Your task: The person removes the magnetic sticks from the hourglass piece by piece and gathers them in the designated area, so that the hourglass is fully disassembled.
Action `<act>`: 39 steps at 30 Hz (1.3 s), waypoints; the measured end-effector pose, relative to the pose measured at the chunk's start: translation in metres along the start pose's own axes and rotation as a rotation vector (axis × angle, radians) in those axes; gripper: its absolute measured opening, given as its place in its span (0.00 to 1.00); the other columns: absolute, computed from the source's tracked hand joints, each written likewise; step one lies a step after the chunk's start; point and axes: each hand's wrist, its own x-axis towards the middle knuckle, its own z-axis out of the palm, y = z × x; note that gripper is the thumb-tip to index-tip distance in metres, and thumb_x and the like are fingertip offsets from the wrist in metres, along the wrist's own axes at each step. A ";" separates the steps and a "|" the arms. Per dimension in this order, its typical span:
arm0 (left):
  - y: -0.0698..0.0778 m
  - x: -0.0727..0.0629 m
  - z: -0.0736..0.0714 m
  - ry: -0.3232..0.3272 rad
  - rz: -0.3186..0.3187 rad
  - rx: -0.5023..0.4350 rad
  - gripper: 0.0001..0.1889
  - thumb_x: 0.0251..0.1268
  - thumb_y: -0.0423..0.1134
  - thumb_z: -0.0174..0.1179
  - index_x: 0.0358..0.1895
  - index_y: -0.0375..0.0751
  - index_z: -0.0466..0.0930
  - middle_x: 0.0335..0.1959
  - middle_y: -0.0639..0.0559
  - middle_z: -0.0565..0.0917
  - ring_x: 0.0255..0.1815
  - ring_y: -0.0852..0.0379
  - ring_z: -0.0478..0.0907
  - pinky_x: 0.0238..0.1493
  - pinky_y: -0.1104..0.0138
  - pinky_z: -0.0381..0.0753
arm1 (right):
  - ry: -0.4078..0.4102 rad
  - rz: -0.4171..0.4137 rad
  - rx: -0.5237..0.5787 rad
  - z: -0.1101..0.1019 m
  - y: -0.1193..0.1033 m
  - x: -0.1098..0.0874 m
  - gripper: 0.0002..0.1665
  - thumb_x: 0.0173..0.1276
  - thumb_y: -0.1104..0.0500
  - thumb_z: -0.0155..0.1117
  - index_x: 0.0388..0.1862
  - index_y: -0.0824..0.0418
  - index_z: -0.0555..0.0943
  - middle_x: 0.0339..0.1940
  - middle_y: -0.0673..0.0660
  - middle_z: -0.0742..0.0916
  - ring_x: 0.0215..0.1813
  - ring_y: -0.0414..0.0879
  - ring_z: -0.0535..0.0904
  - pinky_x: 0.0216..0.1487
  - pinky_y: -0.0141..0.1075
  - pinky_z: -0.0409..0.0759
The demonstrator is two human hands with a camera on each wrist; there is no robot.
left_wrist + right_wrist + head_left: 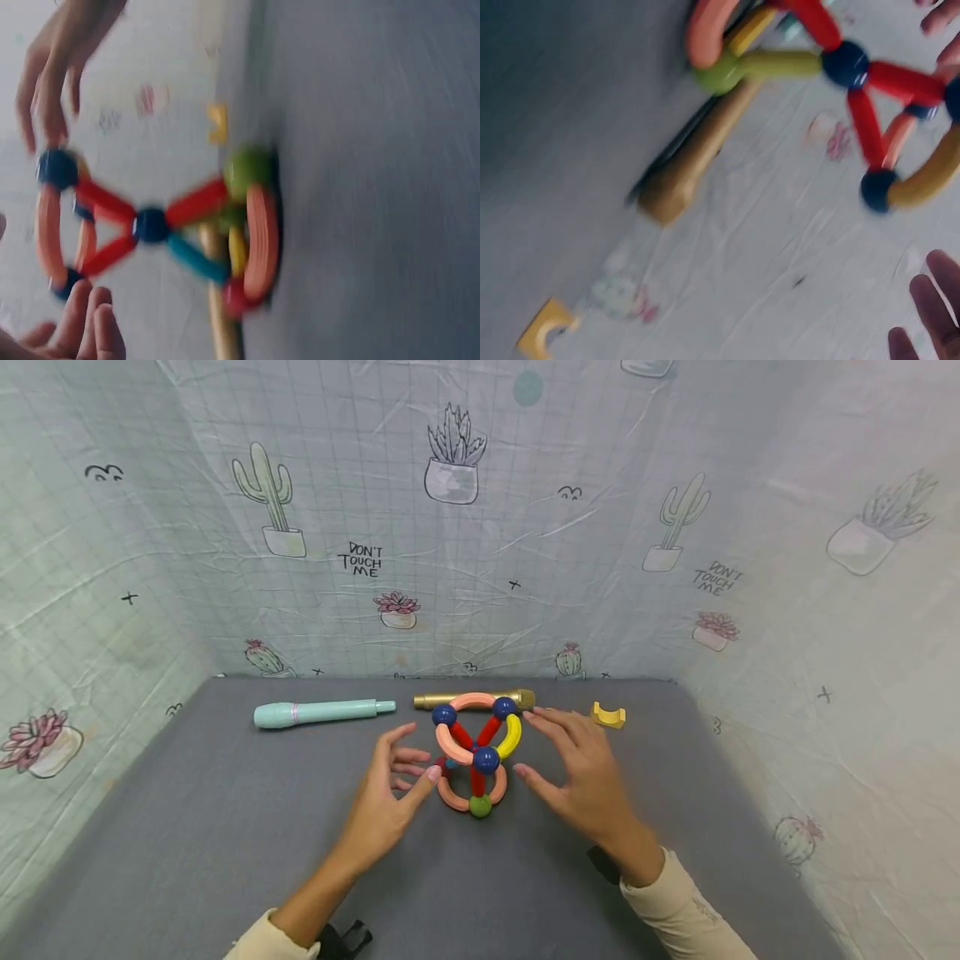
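A magnetic ball-and-stick structure (486, 760) stands upright on the grey table in the head view. Three blue balls joined by curved pink and yellow rods form its top ring. Straight red, teal and green rods meet at a central blue ball (152, 225), above a lower ring with green and red balls. On the left side, my left hand (384, 814) has its fingers loosely spread, the thumb tip close beside the structure. My right hand (581, 777) hovers at the other side, fingers apart and slightly bent, fingertips near the yellow curved rod (511, 737).
Behind the structure lies a gold microphone-shaped thing (431, 701), with a similar mint-green one (322, 712) to its left. A small yellow arched block (609, 717) sits at the back right. Patterned cloth (465, 568) walls the table's back and sides.
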 end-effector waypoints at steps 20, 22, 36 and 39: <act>0.013 0.012 0.063 0.179 -0.104 -0.539 0.34 0.76 0.36 0.67 0.76 0.51 0.58 0.41 0.42 0.83 0.30 0.56 0.81 0.23 0.66 0.83 | -0.034 -0.128 0.061 0.042 -0.024 0.014 0.33 0.51 0.53 0.90 0.57 0.54 0.88 0.55 0.52 0.92 0.68 0.52 0.81 0.70 0.54 0.76; 0.012 0.013 0.062 0.171 -0.106 -0.540 0.34 0.76 0.36 0.67 0.75 0.51 0.58 0.42 0.41 0.83 0.31 0.56 0.82 0.23 0.64 0.84 | -0.045 -0.116 0.074 0.041 -0.025 0.014 0.33 0.51 0.54 0.90 0.57 0.54 0.88 0.55 0.52 0.92 0.68 0.52 0.81 0.70 0.53 0.77; 0.001 0.018 0.046 0.097 -0.071 -0.477 0.33 0.72 0.33 0.69 0.74 0.52 0.63 0.36 0.44 0.81 0.29 0.56 0.80 0.27 0.62 0.86 | -0.054 -0.109 0.131 0.040 -0.023 0.013 0.32 0.54 0.55 0.87 0.59 0.55 0.87 0.56 0.52 0.91 0.67 0.51 0.81 0.70 0.52 0.77; -0.005 0.021 0.036 0.058 -0.047 -0.393 0.34 0.71 0.34 0.71 0.74 0.52 0.64 0.36 0.44 0.83 0.32 0.56 0.80 0.33 0.68 0.82 | -0.056 -0.104 0.136 0.040 -0.022 0.013 0.32 0.54 0.55 0.87 0.59 0.54 0.87 0.56 0.52 0.91 0.67 0.51 0.81 0.71 0.52 0.77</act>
